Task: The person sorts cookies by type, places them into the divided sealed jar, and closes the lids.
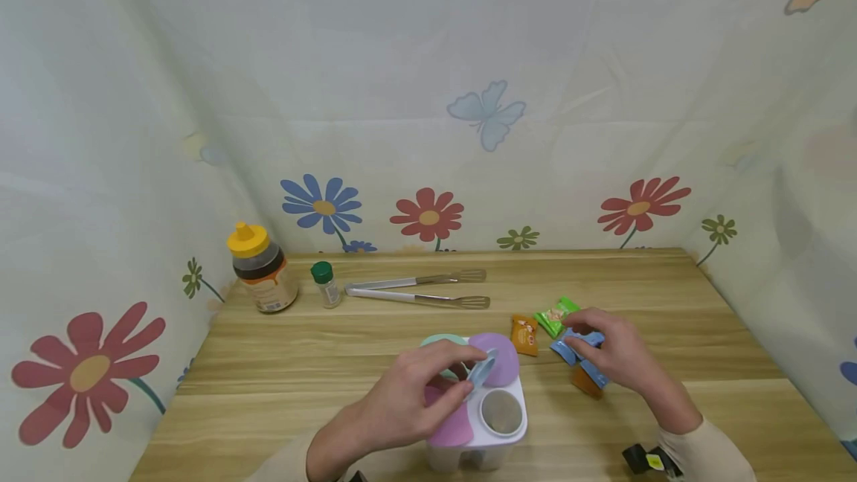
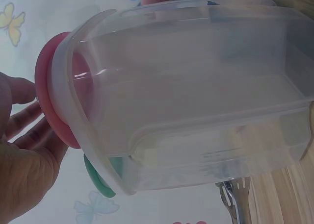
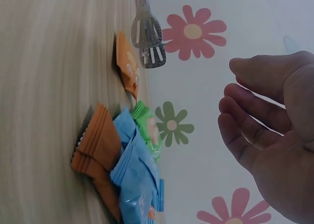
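My left hand point(image 1: 408, 393) pinches a light blue lid point(image 1: 482, 372), tilted on edge above a clear, white-topped container point(image 1: 521, 430). Pink point(image 1: 451, 426), purple point(image 1: 502, 363) and mint green point(image 1: 437, 338) lids cover its other openings; the front right round opening point(image 1: 502, 413) is uncovered. In the left wrist view the container's clear wall point(image 2: 196, 87) fills most of the frame. My right hand point(image 1: 619, 352) hovers over wrapped snack packets, fingers loosely bent with nothing between them. Below it lie blue point(image 3: 137, 180), brown point(image 3: 100, 145), green point(image 1: 554, 317) and orange point(image 1: 525, 335) packets.
Tongs point(image 1: 402, 294) with slotted ends lie behind the container. A green-capped shaker point(image 1: 328, 290) and a yellow-capped bottle point(image 1: 264, 274) of dark syrup stand at the back left. Flowered cloth point(image 1: 469, 58) hangs around the wooden table point(image 1: 301, 363). A black strap point(image 1: 646, 460) shows by the right wrist.
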Motion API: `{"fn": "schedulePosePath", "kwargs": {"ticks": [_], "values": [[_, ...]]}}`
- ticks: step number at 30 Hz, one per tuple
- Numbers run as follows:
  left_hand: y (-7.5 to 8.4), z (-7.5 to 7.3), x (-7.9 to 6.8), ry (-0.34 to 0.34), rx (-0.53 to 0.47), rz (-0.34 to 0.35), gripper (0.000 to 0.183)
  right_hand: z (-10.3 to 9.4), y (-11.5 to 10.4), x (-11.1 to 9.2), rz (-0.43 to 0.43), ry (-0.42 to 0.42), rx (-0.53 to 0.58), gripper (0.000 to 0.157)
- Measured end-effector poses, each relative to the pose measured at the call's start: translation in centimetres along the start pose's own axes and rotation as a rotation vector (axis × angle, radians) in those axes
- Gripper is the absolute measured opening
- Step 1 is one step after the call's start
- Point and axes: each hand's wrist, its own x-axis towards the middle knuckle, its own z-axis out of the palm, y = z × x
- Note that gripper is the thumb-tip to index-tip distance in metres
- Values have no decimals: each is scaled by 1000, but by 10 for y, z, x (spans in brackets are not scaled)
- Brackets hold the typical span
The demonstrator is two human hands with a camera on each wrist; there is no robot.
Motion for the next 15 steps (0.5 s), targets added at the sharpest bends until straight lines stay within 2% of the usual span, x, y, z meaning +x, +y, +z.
{"fn": "schedulePosePath", "kwargs": {"ticks": [8,15], "values": [[2,-1,-1,-4,-11,-27,34,6,11,-2,65,-55,-18,26],[3,-1,1,1,5,7,34,7,19,-2,111,-87,-47,26]]}}
